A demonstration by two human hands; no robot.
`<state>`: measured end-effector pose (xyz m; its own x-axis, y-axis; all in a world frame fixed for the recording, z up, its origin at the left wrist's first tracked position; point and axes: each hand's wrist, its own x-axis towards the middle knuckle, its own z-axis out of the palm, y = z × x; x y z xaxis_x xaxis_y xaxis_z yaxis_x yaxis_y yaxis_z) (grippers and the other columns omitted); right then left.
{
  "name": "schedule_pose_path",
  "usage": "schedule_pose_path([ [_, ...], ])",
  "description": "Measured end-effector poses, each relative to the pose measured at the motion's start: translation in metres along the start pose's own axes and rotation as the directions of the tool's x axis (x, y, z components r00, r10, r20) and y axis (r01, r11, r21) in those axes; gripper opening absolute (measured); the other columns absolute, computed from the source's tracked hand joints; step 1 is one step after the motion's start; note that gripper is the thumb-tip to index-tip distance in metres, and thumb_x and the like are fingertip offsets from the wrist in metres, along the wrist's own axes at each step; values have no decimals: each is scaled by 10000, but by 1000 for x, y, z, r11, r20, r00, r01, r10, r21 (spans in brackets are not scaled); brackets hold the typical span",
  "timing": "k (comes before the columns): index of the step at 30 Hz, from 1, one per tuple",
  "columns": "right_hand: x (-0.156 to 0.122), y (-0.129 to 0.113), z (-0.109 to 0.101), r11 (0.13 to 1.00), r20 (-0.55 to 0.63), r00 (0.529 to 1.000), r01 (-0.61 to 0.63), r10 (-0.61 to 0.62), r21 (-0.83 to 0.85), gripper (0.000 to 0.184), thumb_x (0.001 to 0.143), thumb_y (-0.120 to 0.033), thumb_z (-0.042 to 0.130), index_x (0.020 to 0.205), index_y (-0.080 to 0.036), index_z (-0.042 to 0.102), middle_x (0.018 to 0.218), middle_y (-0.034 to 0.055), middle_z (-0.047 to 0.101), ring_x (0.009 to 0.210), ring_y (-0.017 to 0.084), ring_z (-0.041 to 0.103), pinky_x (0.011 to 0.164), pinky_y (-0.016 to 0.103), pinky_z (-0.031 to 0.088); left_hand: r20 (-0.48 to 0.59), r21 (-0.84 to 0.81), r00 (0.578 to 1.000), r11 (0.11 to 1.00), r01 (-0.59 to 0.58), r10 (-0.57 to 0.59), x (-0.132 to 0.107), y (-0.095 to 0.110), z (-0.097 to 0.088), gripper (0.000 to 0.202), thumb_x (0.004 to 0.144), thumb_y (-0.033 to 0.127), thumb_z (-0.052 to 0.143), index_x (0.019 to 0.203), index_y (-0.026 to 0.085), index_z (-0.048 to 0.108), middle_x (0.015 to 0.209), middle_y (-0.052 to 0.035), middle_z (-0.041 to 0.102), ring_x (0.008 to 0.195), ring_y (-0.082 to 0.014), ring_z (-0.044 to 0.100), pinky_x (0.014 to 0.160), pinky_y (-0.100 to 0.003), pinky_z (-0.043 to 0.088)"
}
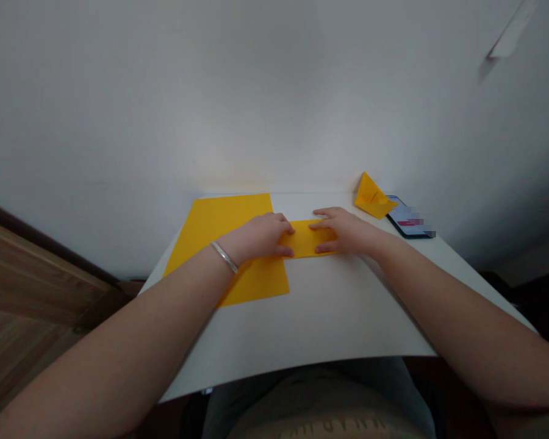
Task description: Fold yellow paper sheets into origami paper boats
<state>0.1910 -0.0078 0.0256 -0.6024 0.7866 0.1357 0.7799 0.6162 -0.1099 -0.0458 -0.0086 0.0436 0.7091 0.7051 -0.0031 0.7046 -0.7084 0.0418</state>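
A small folded strip of yellow paper [307, 239] lies on the white table [329, 311] between my two hands. My left hand [260, 236], a silver bracelet on its wrist, presses the strip's left end with curled fingers. My right hand [341, 230] lies on the strip's right end, fingers stretched flat over it. Under my left hand and to its left lies a large flat yellow sheet [219, 238].
A folded yellow paper shape [373, 198] stands at the table's far right. Beside it lies a dark phone [409, 219] with its screen lit. A white wall rises right behind the table. A wooden floor shows at the left.
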Motion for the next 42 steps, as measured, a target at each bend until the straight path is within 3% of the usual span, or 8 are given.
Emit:
schedule_pose_path([
  [3,1,-3,1,987,-2,992,128,-128,100,377,759,-357,688,1122,-253,698,1266,115,591,1142,272,529,1000,444,392,21,13,1000,1000,9,-9,0,4,-1,400,809,401,628,1121,151,645,1131,-116,626,1028,-228,599,904,-298,444],
  [6,1,-10,-2,978,7,988,154,-156,141,308,787,-286,659,1087,-245,709,1135,90,640,1030,226,564,957,396,421,-8,54,1000,998,30,-30,1,8,-1,327,863,346,543,1097,147,653,1083,-116,630,981,-219,608,867,-298,458],
  [12,0,-28,-5,994,-26,1000,-3,6,106,243,799,-354,652,1003,-237,712,1030,90,629,999,235,546,906,386,433,-143,116,984,985,124,-107,8,18,8,286,913,309,454,937,141,684,947,-117,636,851,-218,616,741,-313,477],
  [17,-4,-39,-5,995,-60,994,-86,88,49,252,795,-447,643,965,-265,679,1029,82,608,991,248,531,851,382,446,-220,148,970,979,137,-103,10,26,12,324,919,392,473,959,119,643,957,-137,611,881,-244,590,763,-338,480],
  [29,-6,-41,-5,993,-49,993,-102,105,59,433,728,-581,649,1005,-249,674,1061,88,608,1023,268,521,878,405,446,-180,99,983,994,54,-35,1,9,16,481,811,577,579,1016,142,592,1021,-116,570,948,-240,550,829,-334,451],
  [35,-7,-43,-8,988,-29,991,-124,127,93,346,815,-516,570,1007,-250,678,1075,92,607,1040,263,518,893,415,442,-189,63,982,997,39,-27,1,7,16,603,810,659,513,1053,111,587,1016,-129,571,950,-251,549,852,-341,444],
  [42,-4,-35,-4,987,-34,993,-107,112,116,359,757,-520,642,999,-258,679,1072,77,611,1033,262,526,903,420,441,-162,36,987,999,32,-25,2,4,19,600,803,633,548,1074,99,577,1045,-141,563,991,-263,533,881,-346,432],
])
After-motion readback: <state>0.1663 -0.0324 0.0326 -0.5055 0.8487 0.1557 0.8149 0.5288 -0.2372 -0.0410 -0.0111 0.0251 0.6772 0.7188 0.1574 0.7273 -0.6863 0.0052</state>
